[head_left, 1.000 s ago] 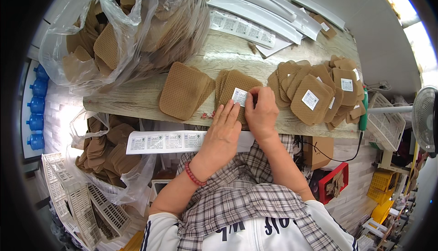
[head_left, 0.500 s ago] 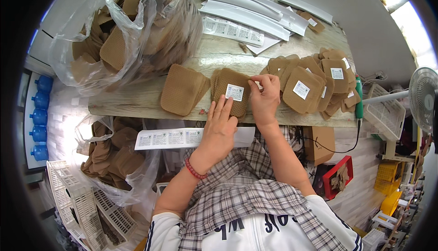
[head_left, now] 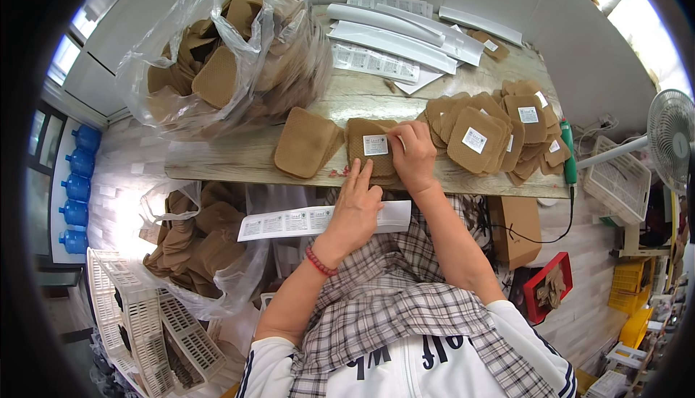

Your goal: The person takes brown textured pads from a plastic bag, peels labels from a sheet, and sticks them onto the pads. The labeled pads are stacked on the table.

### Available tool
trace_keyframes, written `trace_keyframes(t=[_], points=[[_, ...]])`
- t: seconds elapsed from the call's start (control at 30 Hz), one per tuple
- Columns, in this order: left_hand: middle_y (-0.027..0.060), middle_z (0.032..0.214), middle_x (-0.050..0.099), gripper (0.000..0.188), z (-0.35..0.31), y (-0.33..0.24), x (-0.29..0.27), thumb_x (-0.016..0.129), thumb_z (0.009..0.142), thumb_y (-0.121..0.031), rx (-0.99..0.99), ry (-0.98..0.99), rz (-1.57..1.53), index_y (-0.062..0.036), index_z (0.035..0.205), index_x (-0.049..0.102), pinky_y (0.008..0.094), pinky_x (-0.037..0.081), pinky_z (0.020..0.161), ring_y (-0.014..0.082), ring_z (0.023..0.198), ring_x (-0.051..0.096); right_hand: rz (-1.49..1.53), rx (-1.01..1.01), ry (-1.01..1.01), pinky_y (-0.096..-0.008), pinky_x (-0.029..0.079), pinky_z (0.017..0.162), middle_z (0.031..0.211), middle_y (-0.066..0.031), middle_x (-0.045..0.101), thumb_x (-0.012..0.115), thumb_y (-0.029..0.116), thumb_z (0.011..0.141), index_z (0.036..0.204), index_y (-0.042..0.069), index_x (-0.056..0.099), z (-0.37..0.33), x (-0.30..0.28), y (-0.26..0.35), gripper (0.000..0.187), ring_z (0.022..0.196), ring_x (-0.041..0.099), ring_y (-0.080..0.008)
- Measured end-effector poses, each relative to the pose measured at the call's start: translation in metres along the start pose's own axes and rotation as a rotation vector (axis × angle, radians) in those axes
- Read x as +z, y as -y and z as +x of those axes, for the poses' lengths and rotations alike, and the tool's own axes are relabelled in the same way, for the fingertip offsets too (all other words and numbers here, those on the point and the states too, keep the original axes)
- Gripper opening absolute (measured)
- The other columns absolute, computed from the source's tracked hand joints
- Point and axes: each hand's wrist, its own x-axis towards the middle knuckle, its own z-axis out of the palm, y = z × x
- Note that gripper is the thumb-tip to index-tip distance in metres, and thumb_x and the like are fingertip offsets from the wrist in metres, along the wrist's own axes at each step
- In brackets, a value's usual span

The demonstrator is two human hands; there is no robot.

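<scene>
A brown textured pad (head_left: pixel 358 136) with rounded corners lies on a small stack at the table's front edge, a white printed label (head_left: pixel 376 145) on its face. My right hand (head_left: pixel 415 158) is pinched at the label's right edge; whatever sits between the fingertips is hidden. Stretched out, the fingers of my left hand (head_left: pixel 353 213) rest at the pad's lower left edge. Beneath that hand a white strip of printed labels (head_left: pixel 289 222) runs crosswise over my lap. Just left sits a stack of plain pads (head_left: pixel 305 143). Several labelled pads (head_left: pixel 474 137) are heaped to the right.
A clear plastic bag of brown pads (head_left: pixel 217 76) stands at the table's back left; another bag (head_left: pixel 206 235) hangs below. White label sheets (head_left: pixel 391 36) lie at the back. On the right are a green corded tool (head_left: pixel 568 153), a fan (head_left: pixel 672 141) and a cardboard box (head_left: pixel 514 228).
The view has shifted slightly. My right fingertips have moved from the pad's upper right edge to beside the label, and my left fingers have slid off the label to the pad's lower edge.
</scene>
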Motion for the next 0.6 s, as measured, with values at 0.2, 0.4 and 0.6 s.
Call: trace_keyframes(t=[0.2, 0.4, 0.6], points=[[0.0328, 0.149, 0.033, 0.011, 0.0, 0.001, 0.001, 0.06, 0.092, -0.007, 0.01, -0.006, -0.006, 0.0014, 0.089, 0.054, 0.0538, 0.027, 0.116, 0.0488, 0.145, 0.022, 0.333, 0.519, 0.113, -0.0338, 0.052, 0.075, 0.094, -0.0101, 0.069, 0.081, 0.016, 0.078, 0.097, 0.0, 0.063, -0.005, 0.003, 0.007, 0.031, 0.086, 0.065, -0.0241], [0.0347, 0.149, 0.032, 0.01, -0.003, 0.0, 0.001, 0.06, 0.091, -0.005, -0.021, -0.045, -0.006, 0.0029, 0.09, 0.054, 0.0531, 0.029, 0.115, 0.0495, 0.143, 0.025, 0.477, 0.576, 0.305, -0.0298, 0.048, 0.07, 0.081, -0.0073, 0.064, 0.074, 0.016, 0.084, 0.094, -0.001, 0.062, -0.001, 0.003, -0.017, 0.022, 0.077, 0.059, -0.015], [0.0322, 0.137, 0.047, 0.014, -0.005, 0.01, 0.007, 0.062, 0.088, -0.009, 0.007, -0.089, 0.011, 0.0031, 0.093, 0.057, 0.0513, 0.034, 0.109, 0.0472, 0.127, 0.045, 0.634, 0.701, 0.117, -0.029, 0.049, 0.072, 0.084, -0.0071, 0.065, 0.063, 0.01, 0.094, 0.095, -0.001, 0.057, 0.005, -0.011, -0.022, 0.012, 0.077, 0.059, -0.0134]])
